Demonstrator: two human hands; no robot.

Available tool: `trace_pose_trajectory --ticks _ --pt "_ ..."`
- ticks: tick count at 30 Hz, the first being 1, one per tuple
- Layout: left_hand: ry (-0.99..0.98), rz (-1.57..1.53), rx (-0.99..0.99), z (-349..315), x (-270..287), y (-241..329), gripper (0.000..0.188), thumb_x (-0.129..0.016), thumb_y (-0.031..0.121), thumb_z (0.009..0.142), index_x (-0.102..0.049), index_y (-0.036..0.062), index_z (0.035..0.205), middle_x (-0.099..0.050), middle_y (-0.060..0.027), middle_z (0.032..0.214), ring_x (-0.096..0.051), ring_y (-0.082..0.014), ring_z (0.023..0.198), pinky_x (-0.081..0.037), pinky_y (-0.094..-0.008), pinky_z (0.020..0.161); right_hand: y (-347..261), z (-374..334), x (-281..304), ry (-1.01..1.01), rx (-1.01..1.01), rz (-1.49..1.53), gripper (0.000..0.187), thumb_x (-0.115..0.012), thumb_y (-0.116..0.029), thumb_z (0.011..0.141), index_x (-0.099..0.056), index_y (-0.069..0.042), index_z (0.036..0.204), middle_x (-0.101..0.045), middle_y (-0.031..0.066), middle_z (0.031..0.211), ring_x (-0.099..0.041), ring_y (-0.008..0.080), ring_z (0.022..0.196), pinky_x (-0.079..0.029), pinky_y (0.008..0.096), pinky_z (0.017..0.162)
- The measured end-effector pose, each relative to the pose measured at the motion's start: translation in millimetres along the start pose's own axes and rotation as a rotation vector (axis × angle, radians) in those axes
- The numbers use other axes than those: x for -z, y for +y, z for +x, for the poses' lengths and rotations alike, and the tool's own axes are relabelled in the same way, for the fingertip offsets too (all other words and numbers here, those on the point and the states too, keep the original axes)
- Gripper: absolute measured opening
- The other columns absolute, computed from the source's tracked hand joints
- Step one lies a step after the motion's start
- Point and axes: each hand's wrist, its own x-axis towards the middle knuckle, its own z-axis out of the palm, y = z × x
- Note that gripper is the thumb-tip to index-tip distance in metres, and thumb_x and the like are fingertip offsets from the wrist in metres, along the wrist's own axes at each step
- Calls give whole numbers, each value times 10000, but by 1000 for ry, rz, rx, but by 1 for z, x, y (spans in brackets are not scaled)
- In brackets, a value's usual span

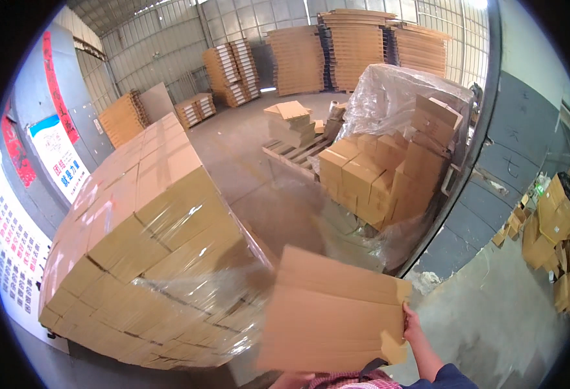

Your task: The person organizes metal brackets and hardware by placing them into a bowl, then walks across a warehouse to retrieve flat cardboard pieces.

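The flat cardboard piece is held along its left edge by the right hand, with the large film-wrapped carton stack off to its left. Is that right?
Not quite: in the head view, the right hand holds the flat cardboard piece along its right edge. The large film-wrapped carton stack is indeed off to its left.

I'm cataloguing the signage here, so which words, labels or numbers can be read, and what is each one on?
Wording isn't copied here, only located.
Large white poster, left: rows of red and dark characters.
White-and-blue poster: larger red and blue characters; print beneath too small to read.
Long red strip and lower red strip: dark characters.
Grey wall, right: dark marks, unclear.
Cardboard sheet in the right hand: none visible.
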Motion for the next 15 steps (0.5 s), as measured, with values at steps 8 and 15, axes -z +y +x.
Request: trace_pose_trajectory --ticks 8,15 --pt "329 165 -57 120 30 98 391 -584 135 885 -599 -39 1235 -651 -142 1199 -610 -220 1074 -473 -338 942 -29 56 -1 207 63 133 594 -566 -563 916 -551 -136 1328 -595 82 1313 -581 279 1181 -485 490 973" --pt "723 999 285 230 285 50 345 -636 151 871 -637 -4 1179 -687 -126 1074 -652 -206 933 -532 -311 783 -73 285 3 281 228 161 485 -687 -242 789 -613 -112 1251 -627 76 1266 -609 269 1131 -499 478 949"
